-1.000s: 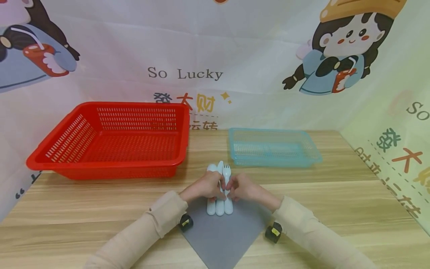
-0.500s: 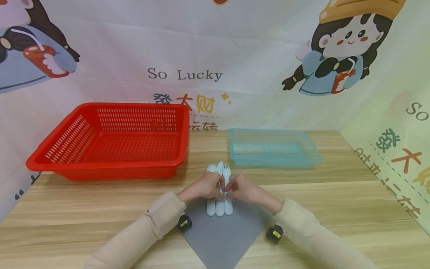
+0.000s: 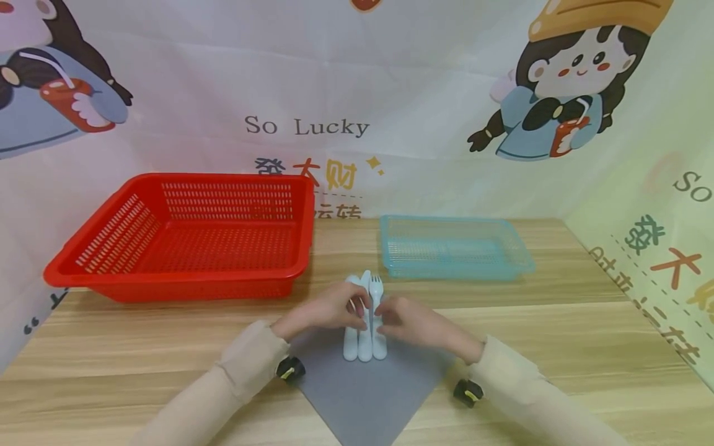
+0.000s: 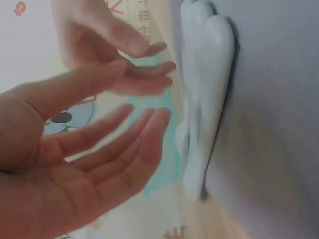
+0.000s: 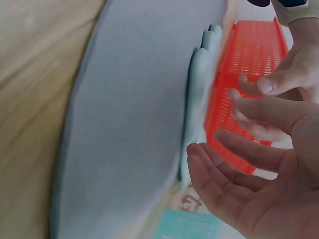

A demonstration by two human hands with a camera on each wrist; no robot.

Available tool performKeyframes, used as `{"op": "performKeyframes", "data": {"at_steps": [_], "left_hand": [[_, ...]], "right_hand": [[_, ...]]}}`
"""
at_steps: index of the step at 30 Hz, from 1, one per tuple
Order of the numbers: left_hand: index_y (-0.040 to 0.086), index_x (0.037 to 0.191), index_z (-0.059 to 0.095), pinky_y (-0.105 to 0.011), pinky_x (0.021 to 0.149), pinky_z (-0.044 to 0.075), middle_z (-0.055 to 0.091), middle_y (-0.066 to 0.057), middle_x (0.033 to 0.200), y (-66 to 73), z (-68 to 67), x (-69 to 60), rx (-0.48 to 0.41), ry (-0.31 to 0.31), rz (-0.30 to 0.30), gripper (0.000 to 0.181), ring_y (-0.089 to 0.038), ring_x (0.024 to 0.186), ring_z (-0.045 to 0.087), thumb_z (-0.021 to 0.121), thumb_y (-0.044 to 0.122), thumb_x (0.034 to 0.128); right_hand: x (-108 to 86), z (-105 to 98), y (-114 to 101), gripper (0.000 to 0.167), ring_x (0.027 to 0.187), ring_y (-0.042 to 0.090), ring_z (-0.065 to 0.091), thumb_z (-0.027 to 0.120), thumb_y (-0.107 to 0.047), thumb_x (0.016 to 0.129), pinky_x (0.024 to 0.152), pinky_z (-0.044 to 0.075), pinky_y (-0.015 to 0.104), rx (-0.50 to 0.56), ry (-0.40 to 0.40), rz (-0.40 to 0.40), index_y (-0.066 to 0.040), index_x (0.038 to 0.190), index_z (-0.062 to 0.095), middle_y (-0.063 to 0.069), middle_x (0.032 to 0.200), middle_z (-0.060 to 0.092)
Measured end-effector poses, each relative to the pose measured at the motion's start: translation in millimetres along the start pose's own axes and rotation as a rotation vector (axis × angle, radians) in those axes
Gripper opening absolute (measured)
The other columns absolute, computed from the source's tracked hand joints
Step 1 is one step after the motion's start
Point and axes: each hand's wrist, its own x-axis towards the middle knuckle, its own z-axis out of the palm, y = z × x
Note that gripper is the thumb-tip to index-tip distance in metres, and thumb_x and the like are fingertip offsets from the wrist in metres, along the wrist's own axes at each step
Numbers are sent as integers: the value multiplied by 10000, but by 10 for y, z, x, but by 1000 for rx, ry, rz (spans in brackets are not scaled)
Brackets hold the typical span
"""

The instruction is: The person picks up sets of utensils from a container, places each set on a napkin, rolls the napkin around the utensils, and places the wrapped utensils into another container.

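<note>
A white spoon, a knife and a fork lie side by side on a grey diamond-turned mat, handles toward me. My left hand hovers over the spoon and knife, hiding their middles in the head view. Beside it, above the fork, is my right hand. Both wrist views show the fingers of my left hand and right hand loosely bent, apart from the cutlery, with nothing held. The two hands face each other closely, palms inward.
A large red plastic basket stands at the back left of the wooden table. At the back right sits a shallow light-blue basket. A printed cloth hangs behind the table.
My fingertips, together over the middle of the cutlery half a second ago, have parted and loosened. Both forearms have shifted slightly outward. The cutlery stays in its row.
</note>
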Motion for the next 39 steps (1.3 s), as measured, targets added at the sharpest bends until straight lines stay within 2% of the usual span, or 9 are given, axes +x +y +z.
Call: {"op": "performKeyframes", "data": {"at_steps": [3, 7, 11, 16, 19, 25, 30, 34, 39], "left_hand": [[-51, 915, 588, -178, 635, 475, 618, -122, 831, -2, -65, -113, 50, -4, 84, 213, -142, 711, 591, 685, 6, 734], [-47, 947, 589, -199, 638, 487, 615, -126, 871, 10, -124, -289, 103, 3, 128, 229, -185, 756, 597, 673, -6, 738], [-48, 971, 597, -263, 681, 498, 627, -134, 915, 56, -129, -476, 203, -8, 155, 263, -227, 811, 589, 669, -30, 719], [-13, 1037, 574, -277, 727, 481, 588, -114, 973, 151, -55, -676, 364, -101, 113, 372, -199, 845, 557, 700, 7, 687], [20, 1078, 558, -272, 739, 476, 552, -101, 991, 184, 29, -767, 453, -135, 95, 450, -186, 863, 540, 713, 22, 656], [64, 1168, 497, -457, 852, 435, 473, -160, 1168, 171, 226, -909, 679, -181, 47, 592, -315, 1086, 464, 743, 70, 629], [92, 1180, 476, -510, 854, 414, 441, -176, 1210, 116, 333, -974, 757, -198, 24, 589, -335, 1125, 435, 742, 65, 655], [102, 1168, 488, -497, 837, 424, 459, -167, 1198, 93, 377, -991, 800, -190, 49, 540, -316, 1103, 448, 716, 52, 681], [102, 1126, 510, -473, 806, 445, 492, -151, 1154, 84, 390, -1008, 833, -137, 117, 439, -300, 1049, 489, 657, 10, 723]], "right_hand": [[-85, -28, -49, 240, 787, 192, 581, 645, -95, 789, 672, 479, 243, -109, 12, -37, 51, 978, 620, 121, 897, 608], [-237, -69, -131, 291, 806, 205, 595, 664, -110, 774, 689, 496, 247, -231, 2, -72, 39, 1016, 606, 121, 944, 589], [-411, -89, -208, 309, 824, 210, 601, 690, -84, 729, 714, 501, 243, -332, -28, -128, 40, 996, 598, 118, 958, 583], [-593, -59, -263, 385, 889, 233, 588, 697, -75, 673, 776, 490, 263, -427, -80, -213, 61, 1015, 586, 154, 1014, 575], [-687, -10, -271, 459, 971, 275, 557, 692, -79, 660, 836, 470, 314, -513, -123, -220, 57, 1080, 565, 183, 1088, 546], [-820, 76, -315, 441, 1097, 328, 486, 624, -56, 762, 892, 428, 414, -612, -224, -104, 25, 1184, 526, 193, 1216, 480], [-850, 118, -335, 405, 1113, 322, 479, 588, -78, 809, 880, 433, 428, -639, -222, -65, 16, 1197, 521, 187, 1236, 476], [-859, 156, -335, 415, 1085, 292, 500, 606, -77, 782, 855, 454, 398, -709, -187, -88, -2, 1184, 534, 168, 1210, 495], [-852, 180, -340, 421, 1047, 260, 518, 629, -85, 755, 830, 467, 366, -772, -144, -119, -26, 1164, 547, 140, 1163, 515]]}}
